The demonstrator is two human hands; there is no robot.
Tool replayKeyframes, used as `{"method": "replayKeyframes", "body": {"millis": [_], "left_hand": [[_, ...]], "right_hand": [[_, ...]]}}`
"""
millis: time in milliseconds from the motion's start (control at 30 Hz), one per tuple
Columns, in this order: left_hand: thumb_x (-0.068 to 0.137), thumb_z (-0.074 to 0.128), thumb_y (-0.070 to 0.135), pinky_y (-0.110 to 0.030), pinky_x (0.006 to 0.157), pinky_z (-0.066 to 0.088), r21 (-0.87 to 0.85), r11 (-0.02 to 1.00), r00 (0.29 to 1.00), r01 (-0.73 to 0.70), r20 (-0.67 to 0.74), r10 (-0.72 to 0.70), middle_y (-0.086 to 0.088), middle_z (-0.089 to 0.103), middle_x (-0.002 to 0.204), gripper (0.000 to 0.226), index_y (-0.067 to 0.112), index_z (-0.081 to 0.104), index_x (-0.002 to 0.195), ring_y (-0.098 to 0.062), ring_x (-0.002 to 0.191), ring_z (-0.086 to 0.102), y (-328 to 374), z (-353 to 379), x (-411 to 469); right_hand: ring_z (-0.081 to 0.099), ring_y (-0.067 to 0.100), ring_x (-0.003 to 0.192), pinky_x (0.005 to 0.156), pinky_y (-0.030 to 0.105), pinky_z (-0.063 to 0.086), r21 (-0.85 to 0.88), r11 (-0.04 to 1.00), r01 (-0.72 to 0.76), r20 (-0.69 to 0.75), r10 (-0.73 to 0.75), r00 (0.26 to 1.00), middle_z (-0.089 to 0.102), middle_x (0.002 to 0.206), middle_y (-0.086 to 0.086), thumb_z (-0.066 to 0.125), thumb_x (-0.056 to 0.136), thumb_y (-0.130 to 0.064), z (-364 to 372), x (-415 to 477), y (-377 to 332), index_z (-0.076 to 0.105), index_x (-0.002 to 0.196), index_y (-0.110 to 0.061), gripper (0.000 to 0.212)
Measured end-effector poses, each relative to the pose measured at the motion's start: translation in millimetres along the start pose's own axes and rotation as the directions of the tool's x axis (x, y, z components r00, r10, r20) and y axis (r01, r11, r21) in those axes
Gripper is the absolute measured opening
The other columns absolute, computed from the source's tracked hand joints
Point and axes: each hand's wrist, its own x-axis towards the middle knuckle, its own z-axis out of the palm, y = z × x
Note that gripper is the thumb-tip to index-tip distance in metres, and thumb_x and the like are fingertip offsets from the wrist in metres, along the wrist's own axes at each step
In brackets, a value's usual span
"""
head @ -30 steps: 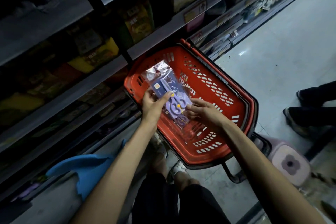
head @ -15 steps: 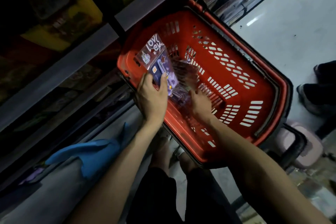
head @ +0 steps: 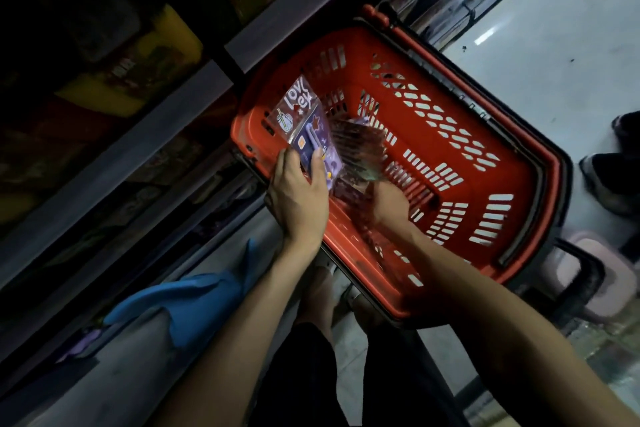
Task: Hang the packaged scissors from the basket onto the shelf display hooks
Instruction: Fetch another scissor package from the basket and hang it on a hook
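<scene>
Over basket (head: 549, 180) | left fingers (head: 317, 166) pinch scissors pack (head: 304, 121) | right hand (head: 389, 203) (blurred) clutches packets (head: 360, 149)

Forearms (head: 249, 315) are left bare; dark shorts (head: 304, 378) are worn, and pale footwear (head: 327, 265) is partly seen.
</scene>
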Motion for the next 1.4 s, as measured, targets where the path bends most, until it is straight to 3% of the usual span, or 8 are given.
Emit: {"method": "replayKeyframes", "body": {"millis": [200, 333, 433, 533, 667, 867, 1100, 1400], "left_hand": [[0.098, 0.056, 0.051, -0.043, 0.082, 0.053, -0.153, 0.963, 0.975, 0.223, 0.027, -0.222, -0.013, 0.076, 0.106, 0.043, 0.009, 0.066, 0.101, -0.034, 0.097, 0.071, 9, -6, 6], [0.101, 0.067, 0.022, -0.040, 0.088, 0.055, -0.416, 0.833, 0.931, 0.364, 0.126, -0.344, -0.009, 0.074, 0.102, 0.020, 0.002, 0.069, 0.104, -0.024, 0.095, 0.070, 26, -21, 17], [0.102, 0.065, 0.009, -0.033, 0.091, 0.052, -0.478, 0.805, 0.936, 0.352, 0.189, -0.297, -0.006, 0.070, 0.102, 0.001, 0.008, 0.066, 0.103, -0.019, 0.099, 0.064, 44, -37, 5], [0.102, 0.067, 0.014, -0.045, 0.097, 0.053, -0.499, 0.779, 0.920, 0.380, 0.292, -0.262, -0.008, 0.075, 0.105, 0.007, 0.019, 0.070, 0.098, -0.021, 0.098, 0.066, 62, -45, -19], [0.102, 0.067, 0.012, -0.044, 0.094, 0.056, -0.601, 0.681, 0.889, 0.419, 0.425, -0.172, -0.004, 0.079, 0.104, 0.012, 0.020, 0.076, 0.100, -0.020, 0.097, 0.071, 112, -57, -44], [0.105, 0.059, 0.011, -0.042, 0.090, 0.060, -0.697, 0.535, 0.818, 0.477, 0.575, 0.020, -0.005, 0.079, 0.107, 0.014, 0.013, 0.071, 0.113, -0.023, 0.098, 0.076, 203, -88, -64], [0.085, 0.081, -0.002, -0.041, 0.084, 0.062, -0.730, 0.613, 0.804, 0.304, 0.542, 0.246, -0.008, 0.082, 0.097, 0.020, 0.017, 0.078, 0.093, -0.026, 0.090, 0.076, 274, -110, -92], [0.084, 0.082, 0.004, -0.048, 0.091, 0.062, -0.720, 0.617, 0.490, 0.318, 0.682, 0.543, -0.011, 0.080, 0.109, 0.029, 0.009, 0.075, 0.113, -0.035, 0.106, 0.076, 332, -164, -155]], "right_hand": [[0.068, 0.036, 0.093, 0.070, 0.037, 0.042, 0.348, 0.937, 0.010, -0.094, 0.025, 0.995, 0.074, 0.100, 0.012, 0.068, 0.094, -0.045, -67, -42, 15, 0.058, 0.101, -0.018, 0.029], [0.059, 0.026, 0.074, 0.062, 0.037, 0.033, 0.515, 0.857, 0.031, -0.193, 0.080, 0.978, 0.061, 0.076, -0.004, 0.076, 0.090, -0.033, -117, -81, 22, 0.053, 0.089, -0.017, 0.028], [0.062, 0.008, 0.069, 0.062, 0.029, 0.044, 0.669, 0.732, 0.134, -0.265, 0.066, 0.962, 0.068, 0.077, -0.010, 0.080, 0.089, -0.030, -156, -118, 27, 0.061, 0.089, -0.024, 0.019], [0.073, 0.011, 0.087, 0.076, 0.034, 0.057, 0.760, 0.595, 0.263, -0.344, 0.025, 0.939, 0.076, 0.094, -0.008, 0.080, 0.090, -0.025, -194, -152, 30, 0.068, 0.102, -0.027, 0.017], [0.072, 0.002, 0.091, 0.075, 0.017, 0.055, 0.771, 0.498, 0.396, -0.435, -0.043, 0.900, 0.076, 0.100, -0.013, 0.079, 0.091, -0.016, -241, -192, 24, 0.069, 0.113, -0.023, 0.025], [0.075, 0.014, 0.101, 0.087, 0.037, 0.061, 0.712, 0.489, 0.504, -0.545, -0.067, 0.836, 0.077, 0.110, -0.003, 0.077, 0.093, -0.021, -280, -242, 34, 0.070, 0.121, -0.024, 0.029], [0.070, 0.008, 0.090, 0.071, 0.027, 0.060, 0.620, 0.590, 0.516, -0.696, 0.111, 0.709, 0.072, 0.109, -0.011, 0.081, 0.088, -0.027, -309, -309, 57, 0.069, 0.120, -0.032, 0.034], [0.071, 0.008, 0.104, 0.087, 0.025, 0.055, 0.684, 0.448, 0.577, -0.730, 0.439, 0.525, 0.075, 0.109, -0.006, 0.069, 0.091, -0.040, -339, -433, 73, 0.072, 0.116, -0.035, 0.026]]}}
